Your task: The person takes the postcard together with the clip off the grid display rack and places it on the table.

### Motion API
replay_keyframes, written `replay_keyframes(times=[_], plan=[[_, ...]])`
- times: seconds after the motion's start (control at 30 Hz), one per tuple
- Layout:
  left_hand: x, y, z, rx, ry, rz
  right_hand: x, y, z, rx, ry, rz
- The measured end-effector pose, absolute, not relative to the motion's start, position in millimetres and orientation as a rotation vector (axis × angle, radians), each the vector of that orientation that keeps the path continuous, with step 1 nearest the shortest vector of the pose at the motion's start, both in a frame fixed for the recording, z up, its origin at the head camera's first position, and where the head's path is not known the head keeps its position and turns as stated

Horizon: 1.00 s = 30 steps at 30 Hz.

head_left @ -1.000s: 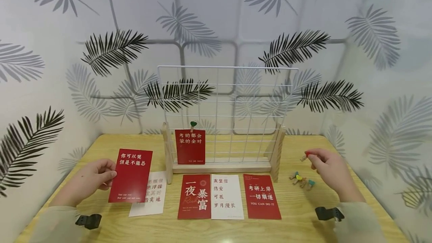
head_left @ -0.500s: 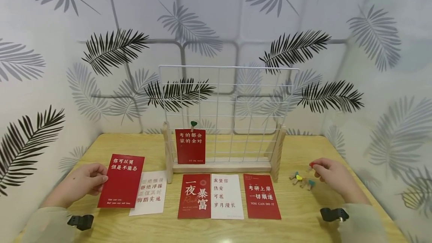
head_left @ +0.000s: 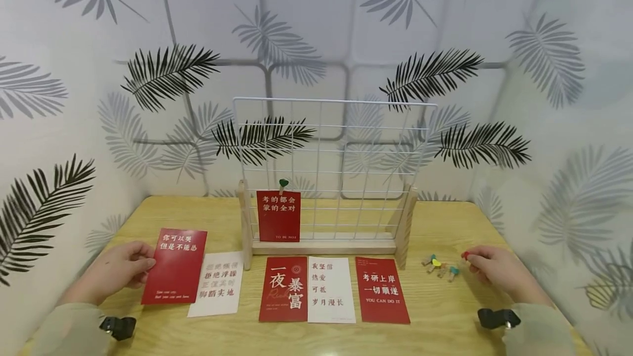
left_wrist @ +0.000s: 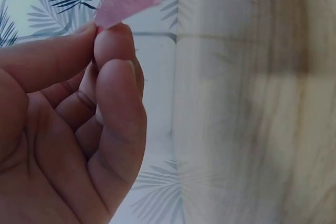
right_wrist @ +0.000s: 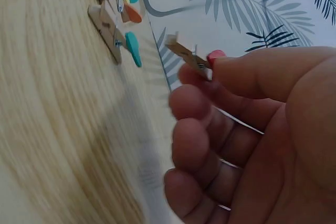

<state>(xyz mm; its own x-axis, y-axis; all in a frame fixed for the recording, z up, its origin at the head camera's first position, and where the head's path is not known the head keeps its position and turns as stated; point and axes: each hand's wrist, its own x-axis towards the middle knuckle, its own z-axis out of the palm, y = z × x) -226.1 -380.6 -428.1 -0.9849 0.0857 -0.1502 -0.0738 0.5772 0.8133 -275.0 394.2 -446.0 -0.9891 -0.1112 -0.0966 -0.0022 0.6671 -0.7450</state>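
Between thumb and fingers my left hand (head_left: 126,265) pinches the left edge of a red card (head_left: 174,271) with white lettering. That card is held up at the left, just beside a white card (head_left: 217,284) on the table; in the left wrist view only its corner shows. My right hand (head_left: 497,268) pinches a small wooden clothespin (right_wrist: 189,57) with a red top by its end. Left of that hand lie several clothespins (head_left: 440,268) with coloured tops. A wire grid rack (head_left: 336,169) on wooden feet stands mid-table, with a red card (head_left: 279,224) hung on it by a green-topped clothespin (head_left: 283,184).
In front of the rack a red card (head_left: 283,290), a white card (head_left: 331,290) and another red card (head_left: 382,290) lie in a row on the wooden table (head_left: 237,339). A leaf-patterned backdrop (head_left: 316,26) rises behind the table.
My left hand has moved left and slightly down with the red card, which now covers less of the white card. My right hand has moved right and down with the clothespin.
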Motion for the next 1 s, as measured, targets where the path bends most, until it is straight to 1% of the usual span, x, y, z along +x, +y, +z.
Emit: replay_keyframes(times=[0.17,0.27,0.67,1.0], plan=[[-226.9,-383.5,-435.7,0.009,2.607,1.421,-275.4,398.7,-451.4,-0.067,2.658,-1.168],[-226.7,-383.0,-439.2,-0.037,2.602,1.398,-273.7,399.9,-451.3,-0.032,2.609,-1.152],[-232.9,-389.9,-455.8,-0.219,2.624,1.249,-275.1,397.8,-454.5,-0.053,2.574,-1.168],[-233.6,-383.8,-447.6,-0.244,2.613,1.220,-277.4,398.7,-454.0,0.012,2.626,-1.120]])
